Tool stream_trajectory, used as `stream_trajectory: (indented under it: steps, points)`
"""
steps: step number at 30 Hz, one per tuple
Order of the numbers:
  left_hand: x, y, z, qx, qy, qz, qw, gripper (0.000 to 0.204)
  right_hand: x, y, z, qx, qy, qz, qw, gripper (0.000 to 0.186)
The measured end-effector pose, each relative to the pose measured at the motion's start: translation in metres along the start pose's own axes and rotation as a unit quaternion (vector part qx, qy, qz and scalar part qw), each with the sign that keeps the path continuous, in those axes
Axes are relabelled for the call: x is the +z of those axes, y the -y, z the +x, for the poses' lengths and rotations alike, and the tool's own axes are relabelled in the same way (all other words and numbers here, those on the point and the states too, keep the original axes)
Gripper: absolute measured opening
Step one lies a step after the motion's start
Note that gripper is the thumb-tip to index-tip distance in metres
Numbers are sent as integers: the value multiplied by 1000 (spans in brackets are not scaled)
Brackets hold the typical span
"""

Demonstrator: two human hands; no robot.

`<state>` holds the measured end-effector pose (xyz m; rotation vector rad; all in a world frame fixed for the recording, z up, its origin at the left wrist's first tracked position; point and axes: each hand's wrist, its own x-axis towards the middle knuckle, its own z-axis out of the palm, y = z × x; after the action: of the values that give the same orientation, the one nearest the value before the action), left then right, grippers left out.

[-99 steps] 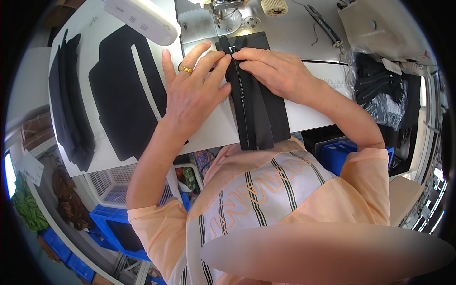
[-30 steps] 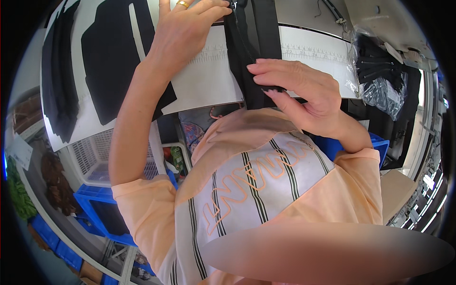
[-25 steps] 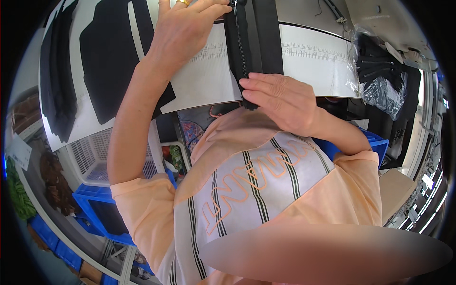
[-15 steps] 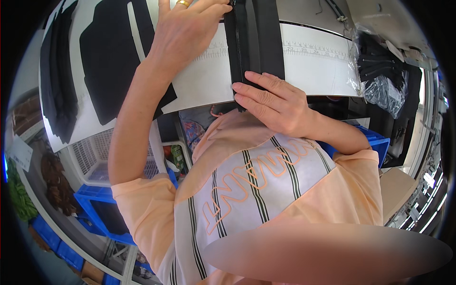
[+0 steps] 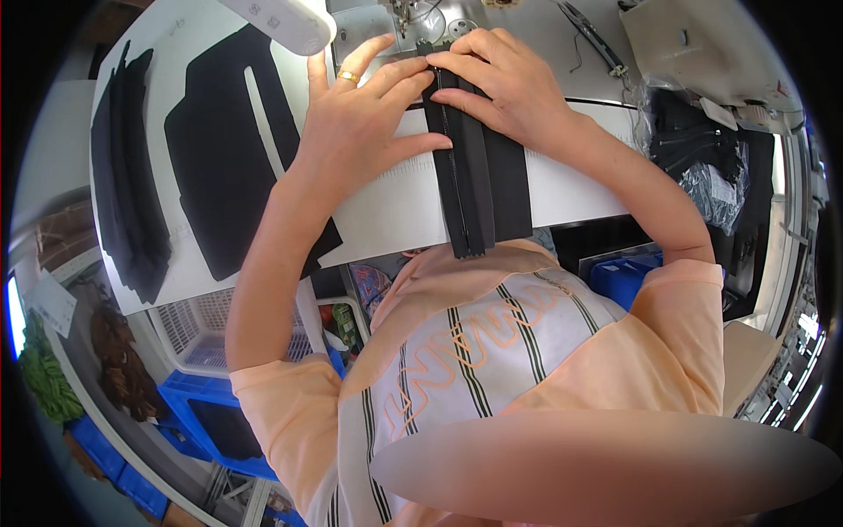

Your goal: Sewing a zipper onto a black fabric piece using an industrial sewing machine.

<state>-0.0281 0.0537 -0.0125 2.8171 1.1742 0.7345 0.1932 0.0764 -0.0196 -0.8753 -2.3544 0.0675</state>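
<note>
A black zipper lies at the frame's upper centre. The left hand, fingers spread, touches it with fingertips and thumb; the right hand rests slightly parted fingers near its top.

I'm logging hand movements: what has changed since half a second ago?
The right hand moved from the near end of the zipper up to its far end, beside the left hand. The view shifted. The left hand stayed there; the black panel lies as before.
</note>
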Motion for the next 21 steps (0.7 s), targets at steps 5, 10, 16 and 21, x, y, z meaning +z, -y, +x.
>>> stream_trajectory:
  steps: [5, 10, 16, 21]
  points:
    - [-1, -3, 1, -17, 8, -16, 1000, 61, -5, -2, -3, -10, 29, 14, 999, 30]
    - [-2, -4, 1, -3, -16, 8, 1000, 56, -16, 10, -8, -65, -35, -85, 994, 34]
    - [-2, -5, 0, -3, -14, 14, 1000, 57, -6, 16, -24, -60, -8, -66, 996, 34]
    - [-1, -6, -2, -6, -21, 18, 1000, 59, -6, 16, -24, -57, -14, -70, 996, 32]
